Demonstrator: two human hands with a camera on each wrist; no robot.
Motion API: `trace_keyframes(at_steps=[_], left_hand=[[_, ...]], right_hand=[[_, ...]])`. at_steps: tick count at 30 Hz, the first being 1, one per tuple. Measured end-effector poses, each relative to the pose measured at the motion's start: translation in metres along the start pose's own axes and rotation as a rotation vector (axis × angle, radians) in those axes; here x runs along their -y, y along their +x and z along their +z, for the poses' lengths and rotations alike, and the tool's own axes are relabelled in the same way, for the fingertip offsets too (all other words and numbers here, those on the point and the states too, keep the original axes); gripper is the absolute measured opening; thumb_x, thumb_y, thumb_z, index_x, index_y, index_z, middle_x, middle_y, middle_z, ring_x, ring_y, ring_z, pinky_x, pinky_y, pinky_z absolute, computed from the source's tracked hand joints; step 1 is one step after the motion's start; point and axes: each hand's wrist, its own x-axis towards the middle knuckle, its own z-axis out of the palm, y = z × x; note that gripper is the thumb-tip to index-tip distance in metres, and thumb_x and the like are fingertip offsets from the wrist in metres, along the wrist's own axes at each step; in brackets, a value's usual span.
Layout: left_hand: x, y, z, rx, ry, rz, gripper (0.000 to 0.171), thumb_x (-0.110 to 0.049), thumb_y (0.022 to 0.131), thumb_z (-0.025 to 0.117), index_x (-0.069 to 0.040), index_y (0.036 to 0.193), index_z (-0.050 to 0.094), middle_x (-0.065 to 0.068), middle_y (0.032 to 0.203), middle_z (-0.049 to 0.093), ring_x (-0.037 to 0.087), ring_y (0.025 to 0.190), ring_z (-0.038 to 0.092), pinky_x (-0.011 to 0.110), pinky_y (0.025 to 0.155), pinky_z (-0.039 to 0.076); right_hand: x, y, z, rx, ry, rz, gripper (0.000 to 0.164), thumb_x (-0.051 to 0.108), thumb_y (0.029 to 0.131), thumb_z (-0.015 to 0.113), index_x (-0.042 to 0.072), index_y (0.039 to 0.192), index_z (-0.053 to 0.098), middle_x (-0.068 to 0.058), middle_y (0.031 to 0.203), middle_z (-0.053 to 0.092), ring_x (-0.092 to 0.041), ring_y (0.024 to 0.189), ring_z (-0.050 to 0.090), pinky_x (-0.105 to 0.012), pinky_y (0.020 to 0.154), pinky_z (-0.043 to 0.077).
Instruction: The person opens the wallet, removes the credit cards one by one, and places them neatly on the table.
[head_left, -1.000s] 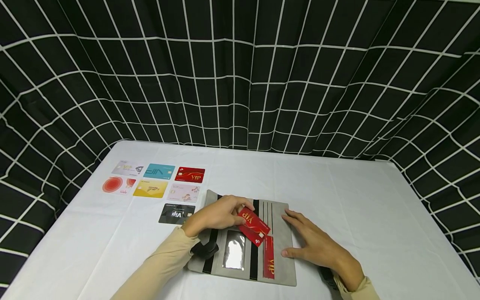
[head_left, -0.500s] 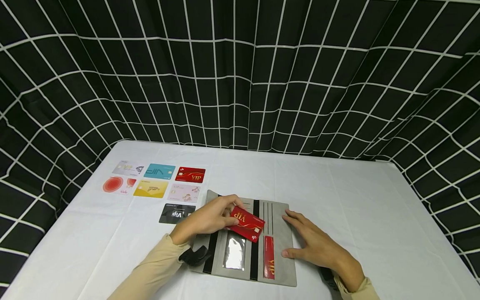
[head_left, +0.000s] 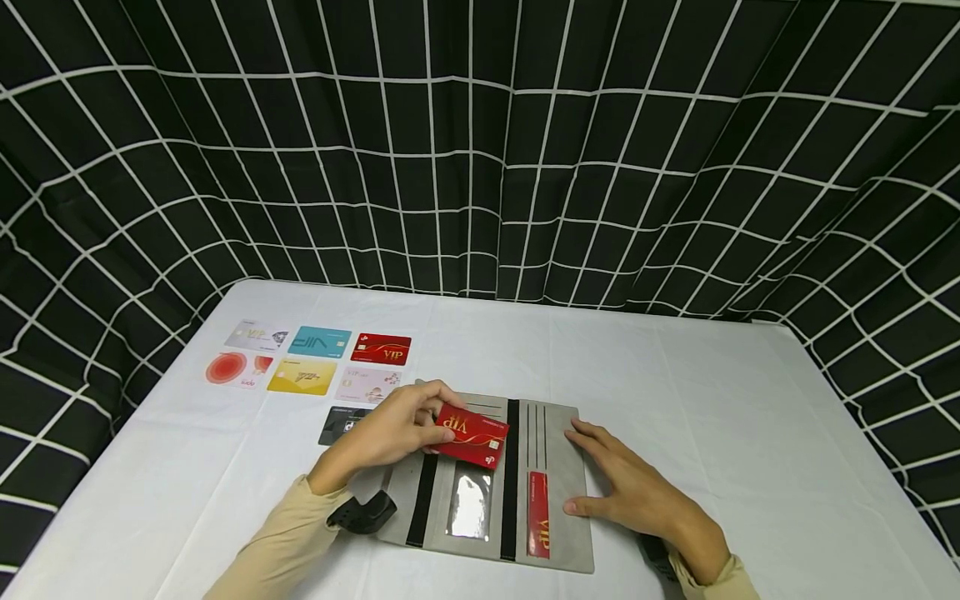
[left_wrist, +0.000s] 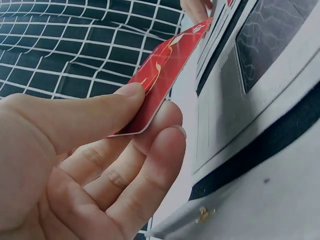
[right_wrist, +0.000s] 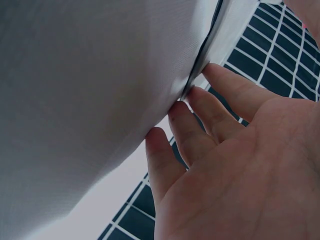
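My left hand (head_left: pixel 390 427) pinches a red VIP card (head_left: pixel 474 437) between thumb and fingers, above the open grey wallet (head_left: pixel 567 533). In the left wrist view, the thumb lies on top of the red card (left_wrist: pixel 170 62), with the fingers beneath it. A second red card (head_left: pixel 537 514) sits in the lower right slot of the wallet, partly covered. At the wallet's right edge rests my right hand (head_left: pixel 637 487), fingers extended and holding no card. Its fingertips touch that edge in the right wrist view. Part of the wallet's left panel is hidden behind my left hand.
Several cards lie in rows on the white table (head_left: pixel 712 417) at the left, including a teal card (head_left: pixel 318 342), a yellow card (head_left: pixel 302 377) and another red card (head_left: pixel 381 349). A black card (head_left: pixel 343 423) is partly hidden by my left hand. A gridded black curtain (head_left: pixel 450 167) stands behind.
My left hand has moved left with the red card, from the wallet's right slots to over its middle and left panels. The card has turned flatter. My right hand has stayed in place.
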Motion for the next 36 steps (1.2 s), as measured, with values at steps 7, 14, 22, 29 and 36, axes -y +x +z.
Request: trace_keyframes(at_steps=[7, 14, 22, 29, 36], left_hand=[[0.002, -0.008, -0.007, -0.027, 0.024, -0.032, 0.036, -0.010, 0.090, 0.071, -0.013, 0.126, 0.066, 0.010, 0.102, 0.063, 0.011, 0.070, 0.061, 0.022, 0.058, 0.049], [0.004, -0.013, -0.020, -0.061, 0.035, -0.029, 0.036, -0.010, 0.090, 0.071, -0.009, 0.125, 0.065, 0.010, 0.099, 0.066, 0.013, 0.074, 0.064, 0.024, 0.064, 0.051], [0.003, -0.019, -0.037, -0.099, 0.027, -0.059, 0.032, -0.010, 0.090, 0.071, -0.013, 0.121, 0.066, 0.013, 0.110, 0.067, 0.017, 0.079, 0.067, 0.027, 0.069, 0.055], [0.005, -0.025, -0.050, -0.117, 0.005, -0.062, 0.031, -0.007, 0.089, 0.071, -0.008, 0.120, 0.064, 0.017, 0.110, 0.067, 0.017, 0.076, 0.068, 0.029, 0.067, 0.057], [0.007, -0.031, -0.063, -0.119, 0.004, -0.067, 0.033, -0.007, 0.089, 0.072, -0.002, 0.119, 0.060, 0.019, 0.100, 0.068, 0.019, 0.069, 0.069, 0.030, 0.062, 0.056]], right_hand=[[0.000, -0.001, -0.001, -0.005, -0.002, -0.005, 0.093, 0.058, 0.076, 0.078, 0.007, 0.147, 0.045, -0.014, 0.155, 0.038, -0.042, 0.140, 0.040, -0.061, 0.105, 0.039], [0.000, -0.001, -0.001, -0.005, -0.002, -0.004, 0.093, 0.057, 0.076, 0.078, 0.006, 0.147, 0.045, -0.015, 0.155, 0.038, -0.042, 0.140, 0.040, -0.061, 0.105, 0.039], [0.000, -0.001, 0.000, -0.011, -0.015, -0.011, 0.092, 0.055, 0.075, 0.080, 0.005, 0.146, 0.046, -0.015, 0.154, 0.040, -0.041, 0.139, 0.042, -0.061, 0.105, 0.040], [0.001, -0.001, 0.000, -0.005, 0.003, -0.005, 0.092, 0.054, 0.076, 0.079, 0.006, 0.146, 0.045, -0.015, 0.155, 0.038, -0.043, 0.140, 0.040, -0.061, 0.105, 0.040], [0.001, -0.002, -0.001, -0.002, 0.008, 0.002, 0.092, 0.055, 0.076, 0.079, 0.006, 0.147, 0.045, -0.015, 0.155, 0.038, -0.043, 0.141, 0.039, -0.062, 0.105, 0.039]])
